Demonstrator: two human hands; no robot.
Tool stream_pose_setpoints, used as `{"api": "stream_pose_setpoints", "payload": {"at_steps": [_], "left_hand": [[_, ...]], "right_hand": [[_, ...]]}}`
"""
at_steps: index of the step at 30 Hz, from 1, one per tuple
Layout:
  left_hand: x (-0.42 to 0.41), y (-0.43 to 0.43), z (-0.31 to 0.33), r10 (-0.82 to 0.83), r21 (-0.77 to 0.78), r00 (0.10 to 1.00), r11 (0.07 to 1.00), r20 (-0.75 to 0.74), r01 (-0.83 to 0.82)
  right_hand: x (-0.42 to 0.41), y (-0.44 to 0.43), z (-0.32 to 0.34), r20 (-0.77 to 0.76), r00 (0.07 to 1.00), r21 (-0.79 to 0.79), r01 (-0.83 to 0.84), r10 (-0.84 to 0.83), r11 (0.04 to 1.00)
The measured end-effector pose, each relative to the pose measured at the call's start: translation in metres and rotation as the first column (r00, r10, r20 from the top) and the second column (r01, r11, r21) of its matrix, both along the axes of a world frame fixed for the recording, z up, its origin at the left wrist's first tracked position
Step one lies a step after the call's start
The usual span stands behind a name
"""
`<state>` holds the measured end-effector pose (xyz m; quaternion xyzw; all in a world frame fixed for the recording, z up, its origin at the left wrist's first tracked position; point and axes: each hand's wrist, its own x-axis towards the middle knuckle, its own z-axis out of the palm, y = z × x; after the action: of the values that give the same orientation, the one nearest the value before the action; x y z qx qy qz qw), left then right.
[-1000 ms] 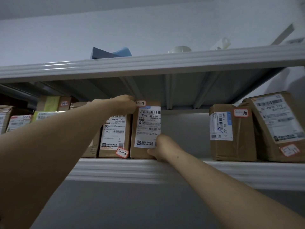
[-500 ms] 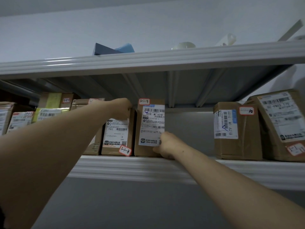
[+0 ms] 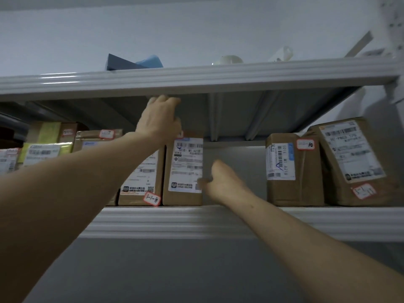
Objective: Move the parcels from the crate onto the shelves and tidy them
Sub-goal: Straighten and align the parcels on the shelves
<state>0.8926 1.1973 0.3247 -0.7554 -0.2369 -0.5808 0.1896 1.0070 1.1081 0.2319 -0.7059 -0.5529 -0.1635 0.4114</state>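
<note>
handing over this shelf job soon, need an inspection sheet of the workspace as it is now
surface: grey metal shelf, parcels standing in a row
job's things: upright parcel beside parcel 3-1-8; gap, then parcel tagged 10 and a leaning parcel
clutter: blue item and pale things on upper shelf
hands: left hand loosely curled above upright parcel; right hand thumb at its right edge, blurred
cables: nothing seen
surroundings: pale wall

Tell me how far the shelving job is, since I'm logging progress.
Done: several parcels stand along the shelf, among them the parcel tagged 3-1-8. In hand: the upright parcel beside it, right hand at its lower right edge, left hand over its top corner. Left: a gap lies before the parcel tagged 10; the crate is out of view.
</note>
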Motion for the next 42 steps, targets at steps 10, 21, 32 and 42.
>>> {"api": "stream_pose_setpoints", "payload": {"at_steps": [10,21,32,42], "left_hand": [[0.120,-0.093,0.000,-0.456,-0.297,0.839,0.879,-0.296,0.373],[0.115,-0.085,-0.005,-0.353,-0.266,0.790,0.931,-0.501,0.248],[0.115,-0.073,0.003,-0.279,-0.212,0.817,0.957,-0.505,0.196],[0.085,-0.047,0.005,-0.024,-0.074,0.789,0.997,-0.614,-0.027]], "right_hand": [[0.071,-0.106,-0.005,-0.086,0.974,0.566,0.223,-0.212,0.794],[0.088,-0.099,-0.006,-0.213,0.890,0.042,0.421,-0.403,0.906],[0.101,-0.089,0.005,-0.316,0.866,0.065,0.427,-0.387,0.902],[0.077,-0.043,0.002,-0.249,0.952,-0.090,0.161,-0.179,0.983]]}}
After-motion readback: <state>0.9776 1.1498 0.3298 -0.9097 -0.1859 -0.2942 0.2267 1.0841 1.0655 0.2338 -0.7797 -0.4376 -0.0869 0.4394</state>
